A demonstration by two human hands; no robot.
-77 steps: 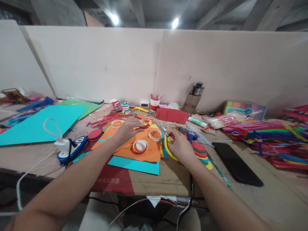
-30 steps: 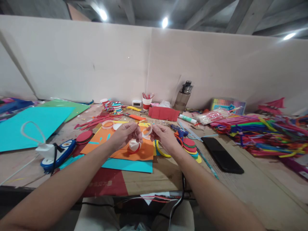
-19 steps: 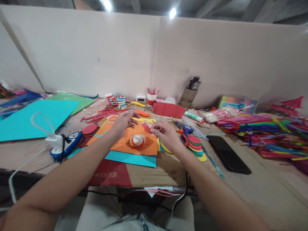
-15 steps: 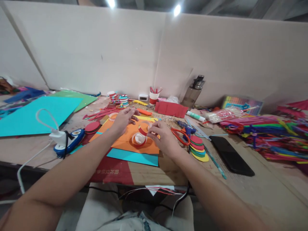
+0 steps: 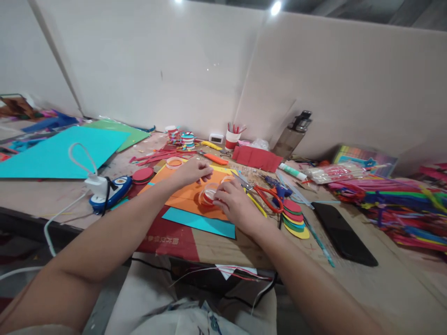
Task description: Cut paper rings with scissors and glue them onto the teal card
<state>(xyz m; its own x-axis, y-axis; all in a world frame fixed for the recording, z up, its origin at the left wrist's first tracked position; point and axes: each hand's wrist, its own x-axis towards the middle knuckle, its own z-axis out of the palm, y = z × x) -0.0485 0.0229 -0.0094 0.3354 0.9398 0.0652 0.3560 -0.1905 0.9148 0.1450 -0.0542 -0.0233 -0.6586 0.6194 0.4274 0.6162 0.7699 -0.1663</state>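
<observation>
My right hand (image 5: 235,204) bends its fingers around the near side of a small roll of tape (image 5: 206,195), which has a reddish band and a pale inside. My left hand (image 5: 196,171) hovers just above and left of it, fingers curled together; anything pinched there is too small to make out. Beneath both hands lies an orange sheet (image 5: 183,197). Another pale ring (image 5: 226,179) shows behind my right fingers, and a similar ring (image 5: 174,163) rests at the sheet's far left. A turquoise paper strip (image 5: 199,223) lies along the near edge.
Orange-handled scissors (image 5: 267,197) and a fan of coloured discs (image 5: 295,218) are right of my hand. Further right lie a black phone (image 5: 344,232) and bundled pipe cleaners (image 5: 380,200). A blue glue gun-like device (image 5: 111,193) sits left. At the back stands a bottle (image 5: 291,135).
My right hand has lowered a red-banded ring piece onto the roll on the sheet. My left hand has curled its fingers and come nearer to the right. The view has shifted slightly.
</observation>
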